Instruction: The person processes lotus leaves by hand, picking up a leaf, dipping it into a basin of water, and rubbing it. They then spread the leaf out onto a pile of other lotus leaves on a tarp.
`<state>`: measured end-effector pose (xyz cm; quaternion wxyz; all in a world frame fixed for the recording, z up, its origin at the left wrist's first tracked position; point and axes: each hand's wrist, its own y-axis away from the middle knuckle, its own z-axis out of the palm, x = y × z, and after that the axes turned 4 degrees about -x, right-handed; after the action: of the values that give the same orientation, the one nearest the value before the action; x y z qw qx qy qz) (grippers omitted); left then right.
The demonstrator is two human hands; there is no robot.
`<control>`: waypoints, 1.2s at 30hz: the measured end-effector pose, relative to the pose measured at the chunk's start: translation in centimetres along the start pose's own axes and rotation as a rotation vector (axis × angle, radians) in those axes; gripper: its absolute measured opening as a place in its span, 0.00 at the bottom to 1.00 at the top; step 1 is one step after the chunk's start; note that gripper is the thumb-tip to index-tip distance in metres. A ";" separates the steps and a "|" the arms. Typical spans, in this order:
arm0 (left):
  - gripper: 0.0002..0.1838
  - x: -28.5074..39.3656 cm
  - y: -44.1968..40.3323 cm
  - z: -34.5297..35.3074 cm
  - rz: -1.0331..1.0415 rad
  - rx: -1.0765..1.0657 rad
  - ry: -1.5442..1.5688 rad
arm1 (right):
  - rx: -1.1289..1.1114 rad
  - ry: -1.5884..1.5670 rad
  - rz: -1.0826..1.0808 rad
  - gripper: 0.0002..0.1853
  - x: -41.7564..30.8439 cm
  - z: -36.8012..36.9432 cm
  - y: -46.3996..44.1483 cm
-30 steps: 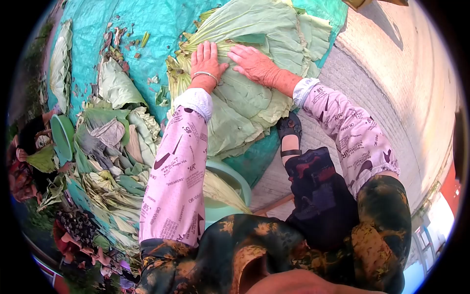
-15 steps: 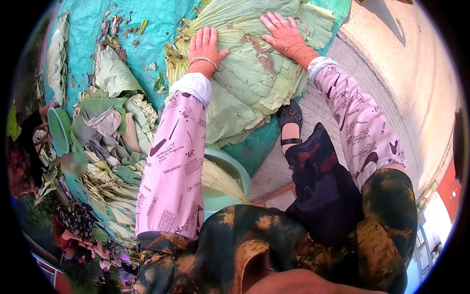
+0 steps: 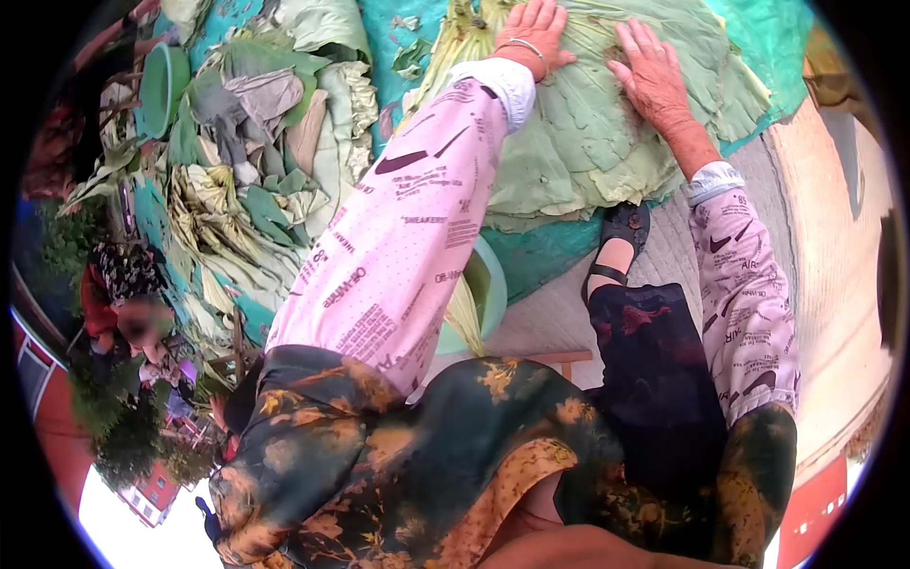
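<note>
A broad stack of large, flat, pale green leaves (image 3: 578, 156) lies on a teal tarp (image 3: 526, 254) in front of me. My left hand (image 3: 533, 36) rests on the upper part of the stack, fingers stretched out, beside the gathered yellowish stem ends (image 3: 466, 43). To its right, my right hand (image 3: 654, 83) lies palm down on the leaves, its fingers extended. Neither hand grips anything. The top edge of the view cuts off part of the stack.
Crumpled leaves (image 3: 218, 223) are heaped on the tarp at left, near a green basin (image 3: 163, 90). Another pale green basin (image 3: 488, 284) stands by my left forearm, a folded leaf in it. Other people (image 3: 118, 308) are at far left. Concrete pavement (image 3: 834, 237) runs along the right.
The view has swung, so the stack and heap appear higher and the stack further right. My hands stay flat on the leaves; the right one now sits lower on the stack.
</note>
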<state>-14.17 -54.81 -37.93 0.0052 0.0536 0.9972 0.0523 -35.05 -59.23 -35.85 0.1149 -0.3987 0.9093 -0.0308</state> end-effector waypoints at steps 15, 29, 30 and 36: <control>0.21 -5.5 5.9 -5.7 -0.123 0.417 0.792 | 0.026 -0.263 0.150 0.24 2.0 -3.5 8.0; 0.19 -26.4 53.2 -6.8 -1.097 0.195 0.291 | -0.163 -0.460 0.163 0.24 -8.8 -5.6 11.6; 0.21 -27.3 53.5 -6.8 -1.130 0.225 0.211 | -0.174 -0.460 0.148 0.24 -9.4 -5.1 11.7; 0.40 -33.1 49.9 -5.9 -1.283 0.171 0.020 | -0.269 -0.488 0.205 0.24 -13.7 -6.1 9.1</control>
<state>23.98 -9.68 -26.63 0.0220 -0.5534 0.8316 -0.0405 -34.00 -43.19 -28.72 0.2788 -0.3122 0.8862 0.1987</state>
